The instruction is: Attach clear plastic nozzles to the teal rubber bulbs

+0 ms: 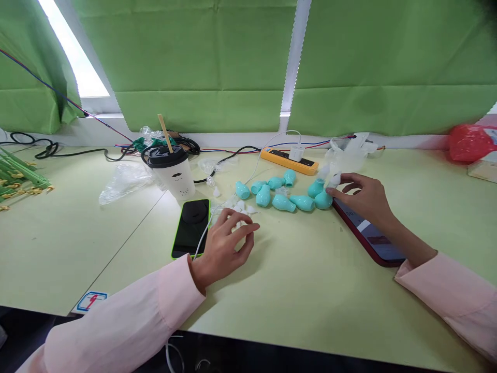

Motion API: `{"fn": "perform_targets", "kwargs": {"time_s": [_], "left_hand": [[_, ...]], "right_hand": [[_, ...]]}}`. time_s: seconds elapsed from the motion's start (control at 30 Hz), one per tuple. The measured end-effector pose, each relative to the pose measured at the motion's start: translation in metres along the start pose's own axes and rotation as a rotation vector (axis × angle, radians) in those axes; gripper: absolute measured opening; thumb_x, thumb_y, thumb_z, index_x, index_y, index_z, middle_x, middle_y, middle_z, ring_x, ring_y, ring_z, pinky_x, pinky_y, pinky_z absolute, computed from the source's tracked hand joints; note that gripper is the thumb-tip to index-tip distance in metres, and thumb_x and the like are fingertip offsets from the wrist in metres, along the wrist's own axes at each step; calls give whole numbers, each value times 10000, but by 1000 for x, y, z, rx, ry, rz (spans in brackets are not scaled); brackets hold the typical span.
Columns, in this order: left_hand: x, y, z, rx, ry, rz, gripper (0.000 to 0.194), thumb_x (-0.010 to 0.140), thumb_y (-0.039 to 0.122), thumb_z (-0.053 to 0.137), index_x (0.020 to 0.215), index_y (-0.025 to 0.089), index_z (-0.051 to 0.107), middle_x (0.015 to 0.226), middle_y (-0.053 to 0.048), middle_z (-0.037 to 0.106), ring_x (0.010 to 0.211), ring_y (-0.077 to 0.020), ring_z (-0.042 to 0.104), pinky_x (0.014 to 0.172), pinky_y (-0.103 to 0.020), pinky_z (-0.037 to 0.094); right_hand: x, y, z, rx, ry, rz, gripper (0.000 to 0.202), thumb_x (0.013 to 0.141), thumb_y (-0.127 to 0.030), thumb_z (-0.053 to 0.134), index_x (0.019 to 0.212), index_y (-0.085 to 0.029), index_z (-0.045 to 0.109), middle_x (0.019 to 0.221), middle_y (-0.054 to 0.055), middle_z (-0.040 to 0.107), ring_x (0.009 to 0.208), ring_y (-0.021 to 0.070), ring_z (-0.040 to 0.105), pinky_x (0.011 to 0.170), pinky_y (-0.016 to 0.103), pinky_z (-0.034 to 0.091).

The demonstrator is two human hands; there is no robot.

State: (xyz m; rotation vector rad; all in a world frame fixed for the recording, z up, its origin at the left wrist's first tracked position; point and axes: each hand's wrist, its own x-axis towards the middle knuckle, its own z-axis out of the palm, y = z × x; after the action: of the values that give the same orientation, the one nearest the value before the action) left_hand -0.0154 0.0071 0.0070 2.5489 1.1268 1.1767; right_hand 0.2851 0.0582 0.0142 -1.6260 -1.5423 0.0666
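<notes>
My right hand (363,194) pinches a small white cone-shaped piece (334,180) between thumb and fingertips. That piece stands on the top of a small turquoise bottle-shaped piece (323,200); whether it is inserted, I cannot tell. Beside it, another turquoise piece (316,188) stands with a whitish top. Several more glossy turquoise pieces (283,202) lie on their sides in the middle of the table. My left hand (229,241) hovers with loosely curved, parted fingers and nothing visible in them. Just beyond its fingers lies a pile of small white pieces (241,206), partly hidden by the hand.
A black-screened phone (191,228) and a lidded paper cup (174,178) stand left of my left hand. Under my right forearm lies a red-edged phone (373,233). Behind are an orange power strip (289,161), a white cable (254,168) and plastic bags (347,155).
</notes>
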Motion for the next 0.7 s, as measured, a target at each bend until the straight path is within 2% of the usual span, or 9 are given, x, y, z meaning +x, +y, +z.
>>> {"fn": "perform_targets", "kwargs": {"time_s": [0.1,0.2,0.27,0.33,0.4,0.43,0.5,0.6,0.7], "left_hand": [[4,-3,-4,391,2,43,274,745,170,460,995,227,555,1026,-61,525,924,-251,393,698,-361,391],[8,-5,-7,629,-115,-43,311,742,218,461,1047,204,518,1099,-98,461,966,-302,362,694,-399,367],[10,-7,-6,715,-204,-76,330,744,248,456,1066,189,499,1096,-118,451,974,-315,362,697,-411,355],[12,-11,-5,759,-276,-96,338,753,276,440,1073,177,490,1047,-127,476,945,-306,389,688,-403,354],[12,-16,-5,769,-324,-115,327,761,301,419,1045,164,505,967,-124,511,900,-290,422,669,-384,359],[13,-18,-5,764,-342,-123,316,762,300,410,1025,159,515,922,-118,526,874,-279,440,656,-371,363],[14,-22,-8,746,-377,-133,284,750,247,404,990,158,527,862,-99,542,825,-251,471,620,-335,372],[14,-26,-12,697,-447,-147,294,703,132,397,961,176,531,889,-71,552,784,-209,500,531,-265,366],[14,-28,-13,628,-498,-149,317,698,105,395,976,194,519,919,-49,560,801,-192,511,509,-239,373]], "right_hand": [[-4,-6,1,-55,155,-119,407,585,-322,647,953,-171,563,922,110,595,693,197,539,586,322,427],[-17,-20,6,-123,350,-376,381,617,-262,628,974,-161,539,996,140,522,901,251,485,703,353,427],[-31,-30,11,-125,362,-512,343,632,-233,618,957,-168,532,998,129,494,956,253,456,752,373,417],[-47,-40,18,-99,223,-643,299,648,-204,607,934,-179,527,969,111,494,915,228,475,731,360,434],[-63,-47,24,-64,12,-739,232,679,-178,575,905,-191,526,957,95,496,861,203,489,696,345,446],[-69,-50,27,-50,-102,-772,201,694,-170,557,892,-193,525,954,90,498,836,193,492,682,342,450],[-79,-55,32,-31,-241,-789,143,717,-166,524,858,-188,525,942,85,502,788,179,491,666,345,450],[-85,-58,34,-10,-347,-749,113,739,-173,489,846,-186,522,940,85,497,771,174,489,653,348,453],[-85,-59,35,18,-372,-715,110,744,-177,476,844,-189,521,931,86,495,772,178,497,647,354,458]]}}
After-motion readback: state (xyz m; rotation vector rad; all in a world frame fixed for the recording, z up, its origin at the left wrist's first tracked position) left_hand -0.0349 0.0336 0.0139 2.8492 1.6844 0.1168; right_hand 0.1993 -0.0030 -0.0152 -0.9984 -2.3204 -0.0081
